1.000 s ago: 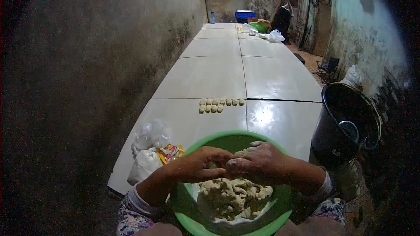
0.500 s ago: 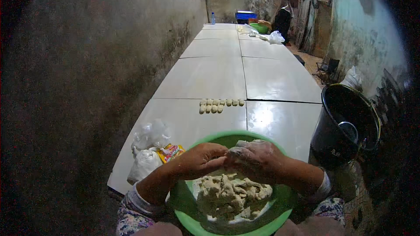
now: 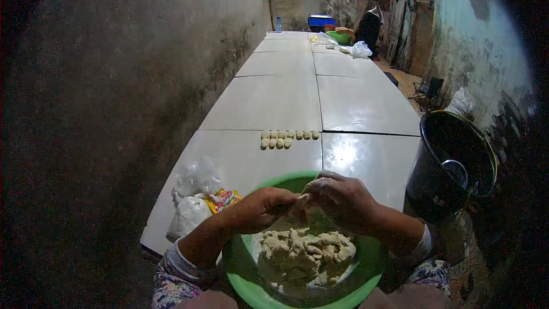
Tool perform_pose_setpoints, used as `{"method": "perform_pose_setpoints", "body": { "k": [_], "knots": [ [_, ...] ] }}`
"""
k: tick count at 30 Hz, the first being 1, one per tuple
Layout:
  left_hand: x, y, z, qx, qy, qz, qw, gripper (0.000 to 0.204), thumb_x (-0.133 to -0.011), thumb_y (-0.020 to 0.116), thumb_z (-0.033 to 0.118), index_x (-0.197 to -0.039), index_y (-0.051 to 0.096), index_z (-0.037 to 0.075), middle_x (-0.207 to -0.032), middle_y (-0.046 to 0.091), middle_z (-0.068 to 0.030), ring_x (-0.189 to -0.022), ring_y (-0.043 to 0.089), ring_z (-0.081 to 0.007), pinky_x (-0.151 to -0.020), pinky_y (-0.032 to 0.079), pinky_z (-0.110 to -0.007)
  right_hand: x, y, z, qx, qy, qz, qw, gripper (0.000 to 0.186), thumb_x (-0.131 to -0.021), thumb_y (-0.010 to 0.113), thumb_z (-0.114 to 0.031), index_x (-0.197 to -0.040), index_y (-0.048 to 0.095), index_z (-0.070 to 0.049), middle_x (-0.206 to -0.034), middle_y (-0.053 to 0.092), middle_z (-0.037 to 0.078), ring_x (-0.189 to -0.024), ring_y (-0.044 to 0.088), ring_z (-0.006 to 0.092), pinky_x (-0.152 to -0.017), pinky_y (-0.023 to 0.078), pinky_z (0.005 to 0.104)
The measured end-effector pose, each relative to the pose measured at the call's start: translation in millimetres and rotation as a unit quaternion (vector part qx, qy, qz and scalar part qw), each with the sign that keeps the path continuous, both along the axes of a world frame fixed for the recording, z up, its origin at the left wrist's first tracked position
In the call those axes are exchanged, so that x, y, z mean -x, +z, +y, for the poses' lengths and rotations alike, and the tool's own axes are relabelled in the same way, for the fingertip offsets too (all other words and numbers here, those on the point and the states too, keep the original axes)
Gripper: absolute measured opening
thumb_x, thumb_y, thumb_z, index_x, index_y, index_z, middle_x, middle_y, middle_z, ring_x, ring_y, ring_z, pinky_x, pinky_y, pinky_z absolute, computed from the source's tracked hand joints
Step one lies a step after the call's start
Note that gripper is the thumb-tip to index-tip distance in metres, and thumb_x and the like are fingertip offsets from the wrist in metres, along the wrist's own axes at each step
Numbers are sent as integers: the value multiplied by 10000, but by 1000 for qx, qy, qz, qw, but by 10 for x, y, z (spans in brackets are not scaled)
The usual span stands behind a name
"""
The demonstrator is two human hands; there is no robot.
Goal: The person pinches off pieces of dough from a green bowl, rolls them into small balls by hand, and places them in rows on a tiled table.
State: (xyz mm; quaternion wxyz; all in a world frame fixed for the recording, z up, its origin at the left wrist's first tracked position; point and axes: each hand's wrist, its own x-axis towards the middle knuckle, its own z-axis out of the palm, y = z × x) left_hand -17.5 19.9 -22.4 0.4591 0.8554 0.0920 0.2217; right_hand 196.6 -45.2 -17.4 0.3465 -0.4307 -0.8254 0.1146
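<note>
A green basin (image 3: 240,274) sits against my lap, holding a rough heap of pale dough (image 3: 297,254). Above the dough my two hands meet. My left hand (image 3: 267,209) is closed, its thumb and fingertips pinched at a small piece of dough (image 3: 304,197). My right hand (image 3: 346,200), dusted with white, curls its fingers round the same piece, which they mostly hide. Farther up the table lie several small oval dough pieces (image 3: 280,143) in two rows.
Left of the basin stand a clear plastic bag of white powder (image 3: 191,212) and a yellow-red packet (image 3: 223,199). A black bucket (image 3: 437,183) is to the right of the long white table (image 3: 263,100). At the far end are a green bowl (image 3: 338,37), blue crate (image 3: 321,21) and a person (image 3: 369,27).
My right hand has turned and its knuckles have lifted, fingers now bent down toward the left fingertips. A bit of dough shows between them. The left hand has barely moved.
</note>
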Motion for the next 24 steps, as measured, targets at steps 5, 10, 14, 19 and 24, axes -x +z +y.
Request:
{"method": "perform_pose_setpoints", "body": {
  "k": [5, 10, 14, 19, 24],
  "knots": [
    [5, -88, 87, -73, 26, 27, 997, 149, -881, 563, 127, -954, 613, 7, -897, 642, -118, -805, 621, -215, -746, 476, -315, -68, 23, -1, 84, 52, 42, 994, 188, -739, 654, -128, -913, 604, -75, -868, 574, 114, -702, 582, 311, -629, 489, 377],
    [17, -44, 16, -31, 29, 29, 999, 202, -890, 560, 150, -1014, 588, -7, -879, 646, -92, -810, 606, -152, -740, 473, -291, -11, 11, -24, 20, 43, -33, 998, 213, -781, 639, -193, -981, 622, -121, -867, 571, 121, -706, 594, 319, -600, 484, 396],
    [20, 40, -8, 58, 15, 36, 998, 243, -915, 526, 175, -1071, 567, -6, -856, 642, -57, -819, 579, -101, -737, 464, -272, 54, 89, -90, -56, -14, -19, 998, 263, -814, 613, -255, -1059, 614, -161, -896, 572, 122, -713, 603, 330, -576, 485, 415],
    [67, 29, -28, 86, 71, 55, 992, 234, -917, 522, 170, -1046, 580, -16, -825, 640, -60, -800, 579, -101, -737, 461, -266, 52, 57, -23, -66, 26, -47, 996, 303, -811, 605, -262, -1089, 580, -146, -930, 564, 124, -723, 605, 334, -594, 497, 419],
    [38, -1, -18, 113, 74, 42, 990, 216, -887, 558, 140, -1034, 610, -10, -848, 654, -68, -780, 587, -112, -737, 468, -271, 67, 128, -86, -82, 26, -116, 990, 359, -799, 608, -283, -1096, 536, -94, -930, 545, 145, -740, 597, 343, -603, 492, 430]
  ]
}}
